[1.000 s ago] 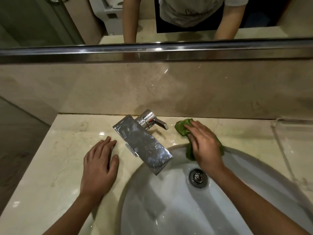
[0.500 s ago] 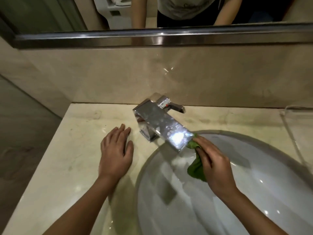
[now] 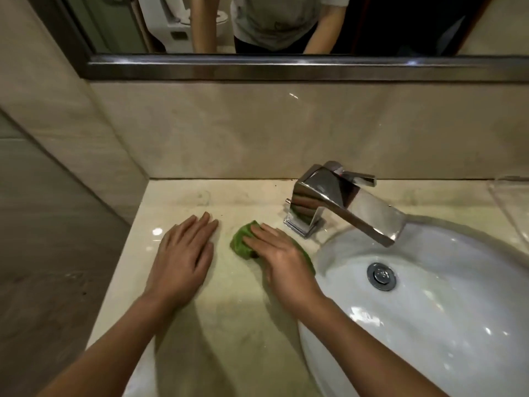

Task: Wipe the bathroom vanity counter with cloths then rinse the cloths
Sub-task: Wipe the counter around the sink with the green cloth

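Observation:
A small green cloth (image 3: 241, 242) lies on the beige marble counter (image 3: 229, 333), left of the faucet. My right hand (image 3: 282, 260) lies flat on top of it, fingers straight and pressing it down; most of the cloth is hidden under the palm. My left hand (image 3: 183, 260) rests flat on the bare counter a little to the left of the cloth, fingers together, holding nothing. Only one cloth is in view.
A square chrome faucet (image 3: 343, 204) juts out over the white oval basin (image 3: 458, 353) with its metal drain (image 3: 382, 275). A side wall closes the counter on the left. A mirror (image 3: 286, 24) hangs above the backsplash. A clear tray (image 3: 512, 202) sits far right.
My right hand carried the green cloth from behind the faucet, past the basin rim under the spout, onto the counter left of the faucet. My left hand stayed flat on the counter.

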A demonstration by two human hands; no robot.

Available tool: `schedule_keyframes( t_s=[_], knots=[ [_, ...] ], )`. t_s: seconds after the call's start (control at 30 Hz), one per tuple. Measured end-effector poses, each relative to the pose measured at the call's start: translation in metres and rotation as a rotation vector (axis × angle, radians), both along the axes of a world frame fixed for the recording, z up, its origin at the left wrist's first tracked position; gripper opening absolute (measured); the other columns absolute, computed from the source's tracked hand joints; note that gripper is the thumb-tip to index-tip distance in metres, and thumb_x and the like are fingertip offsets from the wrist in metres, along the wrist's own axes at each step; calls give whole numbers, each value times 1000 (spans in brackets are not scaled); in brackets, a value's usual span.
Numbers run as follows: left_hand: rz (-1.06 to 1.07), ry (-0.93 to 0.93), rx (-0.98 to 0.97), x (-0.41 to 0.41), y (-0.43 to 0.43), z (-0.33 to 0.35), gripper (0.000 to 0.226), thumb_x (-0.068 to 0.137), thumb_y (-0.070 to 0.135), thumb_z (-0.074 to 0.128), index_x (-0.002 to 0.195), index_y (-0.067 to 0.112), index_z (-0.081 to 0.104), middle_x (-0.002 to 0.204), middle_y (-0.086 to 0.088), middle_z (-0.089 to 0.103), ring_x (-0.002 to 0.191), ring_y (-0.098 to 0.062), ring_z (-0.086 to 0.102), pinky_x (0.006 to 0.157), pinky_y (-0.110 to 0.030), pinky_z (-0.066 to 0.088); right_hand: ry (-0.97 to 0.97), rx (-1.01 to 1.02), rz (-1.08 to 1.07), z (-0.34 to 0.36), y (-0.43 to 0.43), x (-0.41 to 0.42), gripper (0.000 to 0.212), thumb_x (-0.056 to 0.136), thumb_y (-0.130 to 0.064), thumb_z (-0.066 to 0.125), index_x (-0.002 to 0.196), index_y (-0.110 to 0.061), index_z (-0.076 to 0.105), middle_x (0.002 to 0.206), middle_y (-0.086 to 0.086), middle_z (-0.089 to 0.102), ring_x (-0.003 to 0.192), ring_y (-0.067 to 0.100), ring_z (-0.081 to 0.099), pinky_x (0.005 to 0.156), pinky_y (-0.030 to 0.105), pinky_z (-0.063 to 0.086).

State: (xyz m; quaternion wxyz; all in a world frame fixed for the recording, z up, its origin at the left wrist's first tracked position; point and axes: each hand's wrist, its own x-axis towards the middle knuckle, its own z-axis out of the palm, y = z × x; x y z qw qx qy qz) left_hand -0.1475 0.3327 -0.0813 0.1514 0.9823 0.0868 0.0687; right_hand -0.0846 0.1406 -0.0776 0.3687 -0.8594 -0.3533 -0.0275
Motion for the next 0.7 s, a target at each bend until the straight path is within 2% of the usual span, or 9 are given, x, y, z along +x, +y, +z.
schedule_keyframes(
  t_s=[0.1,0.2,0.27,0.37,0.47,0.6,0.7],
  knots=[
    [-12,20,-14,0,3,-4,54,94,44,21,143,27,38,150,6,35,139,-13,25,113,-35,19,48,-17,-82,-11,-8,8,59,70,18,61,120,-14,63,132,5,54,125,20,48,110,27,30],
    [-8,21,-27,-1,0,-5,55,94,44,18,144,28,35,151,8,32,140,-10,21,113,-28,9,23,21,-209,-11,-47,-18,52,78,13,50,120,-15,63,134,-1,52,127,13,46,109,23,30],
    [2,2,-49,-1,1,-3,56,93,43,20,143,26,38,149,7,35,139,-11,24,112,-28,9,6,22,-196,-9,-50,-27,49,79,8,43,118,-12,65,132,-1,52,127,13,44,109,21,29],
    [-2,-8,-64,-1,3,-2,55,92,42,23,141,26,41,148,7,37,138,-11,25,112,-28,11,23,-27,-127,-8,-21,-7,49,77,12,51,118,-12,64,130,-3,51,126,14,45,109,15,25],
    [-6,-20,-72,0,4,-3,54,91,41,26,140,26,43,147,7,39,137,-11,27,111,-29,12,73,-49,-114,-9,-11,1,50,78,15,58,119,-13,63,130,-5,51,126,16,45,110,17,25],
    [11,-14,-47,1,5,-1,53,90,41,29,138,26,45,146,6,41,136,-13,30,109,-32,18,3,-33,-143,-9,-41,-31,47,80,9,52,118,-14,64,130,-1,55,126,14,46,109,21,30],
    [9,-5,-34,1,3,0,54,90,42,29,139,25,44,147,6,40,136,-13,28,108,-32,18,6,0,-298,-17,-47,-23,57,74,21,52,119,-12,63,131,5,55,127,19,46,110,26,30]
  ],
)
